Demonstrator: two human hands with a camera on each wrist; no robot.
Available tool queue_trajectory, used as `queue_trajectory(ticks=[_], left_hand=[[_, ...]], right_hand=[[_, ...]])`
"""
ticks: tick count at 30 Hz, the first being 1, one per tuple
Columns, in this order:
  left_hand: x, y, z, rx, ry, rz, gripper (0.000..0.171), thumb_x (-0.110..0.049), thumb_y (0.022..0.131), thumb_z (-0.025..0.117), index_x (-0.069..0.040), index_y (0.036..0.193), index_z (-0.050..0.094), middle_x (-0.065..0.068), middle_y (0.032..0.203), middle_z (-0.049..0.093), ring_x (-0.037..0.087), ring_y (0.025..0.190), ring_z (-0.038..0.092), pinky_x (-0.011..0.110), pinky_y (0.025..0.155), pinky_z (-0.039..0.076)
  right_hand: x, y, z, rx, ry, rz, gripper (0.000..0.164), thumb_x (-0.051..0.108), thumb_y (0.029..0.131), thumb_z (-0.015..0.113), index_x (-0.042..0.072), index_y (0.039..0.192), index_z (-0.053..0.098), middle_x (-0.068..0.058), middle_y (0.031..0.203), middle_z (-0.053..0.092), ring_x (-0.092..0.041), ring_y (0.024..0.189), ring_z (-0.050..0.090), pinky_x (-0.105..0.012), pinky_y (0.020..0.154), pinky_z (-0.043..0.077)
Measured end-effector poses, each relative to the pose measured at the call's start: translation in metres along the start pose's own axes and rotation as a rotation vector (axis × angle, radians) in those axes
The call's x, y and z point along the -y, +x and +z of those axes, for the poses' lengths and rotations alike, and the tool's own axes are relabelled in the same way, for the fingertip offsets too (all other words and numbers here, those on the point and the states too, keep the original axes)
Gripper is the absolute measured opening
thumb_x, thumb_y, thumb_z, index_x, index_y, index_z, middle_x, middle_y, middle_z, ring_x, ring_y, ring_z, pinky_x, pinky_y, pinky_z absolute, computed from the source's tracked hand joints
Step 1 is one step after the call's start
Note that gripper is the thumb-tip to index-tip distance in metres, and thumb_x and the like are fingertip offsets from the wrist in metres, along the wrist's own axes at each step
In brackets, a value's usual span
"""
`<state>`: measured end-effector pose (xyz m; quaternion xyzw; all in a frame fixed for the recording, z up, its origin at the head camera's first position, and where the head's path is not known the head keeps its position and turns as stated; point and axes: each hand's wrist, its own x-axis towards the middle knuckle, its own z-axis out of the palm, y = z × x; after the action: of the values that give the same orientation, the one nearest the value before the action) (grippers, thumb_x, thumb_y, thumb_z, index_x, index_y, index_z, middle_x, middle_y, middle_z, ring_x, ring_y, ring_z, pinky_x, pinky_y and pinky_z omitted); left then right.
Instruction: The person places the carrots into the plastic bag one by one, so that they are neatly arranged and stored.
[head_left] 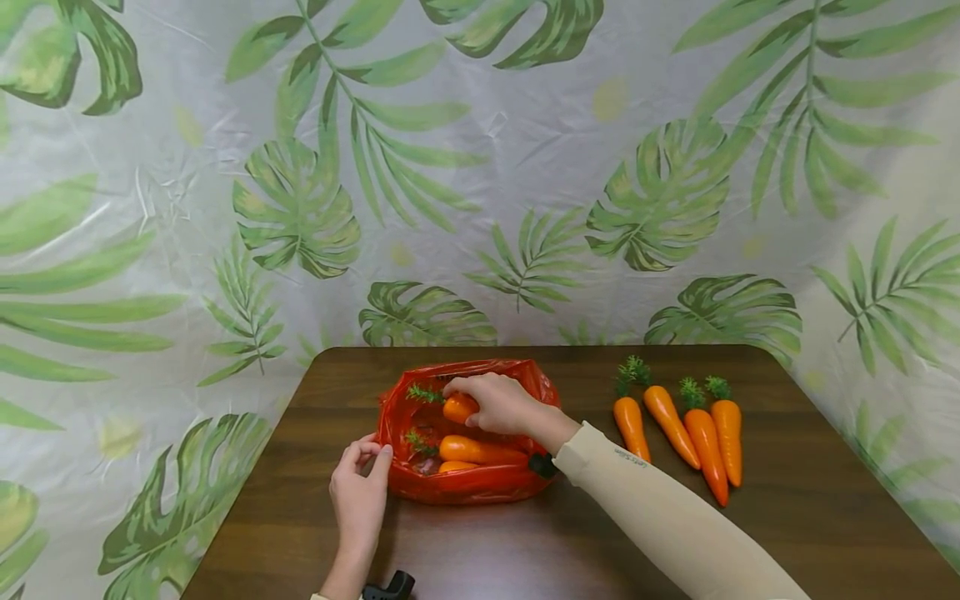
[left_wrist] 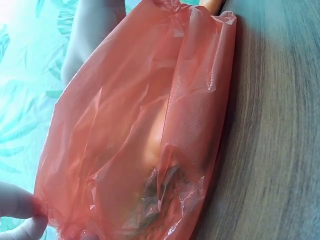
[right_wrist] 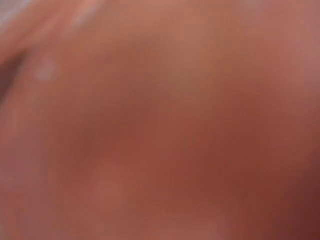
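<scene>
A red plastic bag [head_left: 480, 490] lies with its mouth spread wide on the table. My left hand [head_left: 357, 496] pinches the bag's left rim between thumb and fingers; the left wrist view shows those fingers [left_wrist: 17, 202] at the edge of the thin red film [left_wrist: 115, 100]. Inside the mouth, my right hand [head_left: 501, 404] grips an orange carrot [head_left: 459, 407] whose green top points left. Below it in the bag lie another carrot [head_left: 480, 451] and part of a further one [head_left: 456, 467]. The right wrist view is only a reddish blur.
Right of the bag, several carrots with green tops lie on the brown wooden table [head_left: 300, 500], among them a leftmost carrot [head_left: 632, 427] and a rightmost carrot [head_left: 727, 442]. A leaf-patterned sheet [head_left: 525, 167] hangs behind the table's far edge.
</scene>
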<state>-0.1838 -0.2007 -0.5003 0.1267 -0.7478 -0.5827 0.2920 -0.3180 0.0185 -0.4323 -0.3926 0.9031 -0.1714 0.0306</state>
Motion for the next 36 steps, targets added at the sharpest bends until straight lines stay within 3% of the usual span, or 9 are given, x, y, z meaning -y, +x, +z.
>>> queue_trajectory(ticks=[3, 6, 14, 24, 36], left_hand=[[0.0, 0.0, 0.0, -0.003, 0.005, 0.001, 0.014, -0.012, 0.092, 0.073, -0.002, 0.088, 0.065, 0.013, 0.118, 0.068, 0.033, 0.111, 0.065, 0.051, 0.101, 0.046], [0.0, 0.0, 0.001, -0.008, 0.009, 0.001, 0.014, -0.012, 0.092, 0.073, -0.002, 0.088, 0.065, 0.013, 0.119, 0.069, 0.032, 0.111, 0.065, 0.051, 0.101, 0.046], [-0.002, -0.001, 0.001, -0.009, 0.004, 0.001, 0.012, -0.01, 0.092, 0.073, -0.002, 0.086, 0.065, 0.012, 0.118, 0.069, 0.032, 0.11, 0.065, 0.05, 0.099, 0.047], [-0.002, -0.002, 0.001, -0.012, -0.002, 0.005, 0.012, -0.009, 0.091, 0.074, -0.002, 0.086, 0.065, 0.012, 0.118, 0.069, 0.032, 0.11, 0.064, 0.051, 0.098, 0.048], [-0.002, -0.002, 0.001, -0.008, 0.002, 0.004, 0.013, -0.011, 0.092, 0.074, -0.003, 0.087, 0.065, 0.012, 0.118, 0.069, 0.032, 0.11, 0.064, 0.051, 0.099, 0.047]], right_hand=[[-0.003, 0.002, 0.006, 0.031, -0.002, -0.001, 0.054, 0.011, 0.087, 0.078, 0.028, 0.135, 0.06, 0.005, 0.119, 0.067, -0.013, 0.085, 0.059, -0.03, 0.067, 0.049], [-0.005, 0.004, 0.012, 0.058, -0.016, 0.007, 0.053, 0.011, 0.087, 0.077, 0.029, 0.135, 0.061, 0.004, 0.116, 0.067, -0.014, 0.085, 0.059, -0.03, 0.065, 0.048], [-0.01, 0.005, 0.024, 0.096, -0.015, 0.011, 0.052, 0.009, 0.088, 0.074, 0.029, 0.135, 0.063, 0.005, 0.121, 0.067, -0.019, 0.102, 0.063, -0.034, 0.074, 0.053], [-0.01, 0.009, 0.033, 0.107, 0.0, -0.042, 0.053, 0.002, 0.089, 0.069, 0.029, 0.134, 0.064, 0.008, 0.124, 0.066, -0.017, 0.105, 0.063, -0.034, 0.087, 0.051], [-0.008, 0.01, 0.033, 0.109, -0.022, -0.016, 0.056, 0.001, 0.089, 0.069, 0.028, 0.137, 0.062, 0.008, 0.126, 0.066, -0.02, 0.111, 0.063, -0.038, 0.092, 0.052]])
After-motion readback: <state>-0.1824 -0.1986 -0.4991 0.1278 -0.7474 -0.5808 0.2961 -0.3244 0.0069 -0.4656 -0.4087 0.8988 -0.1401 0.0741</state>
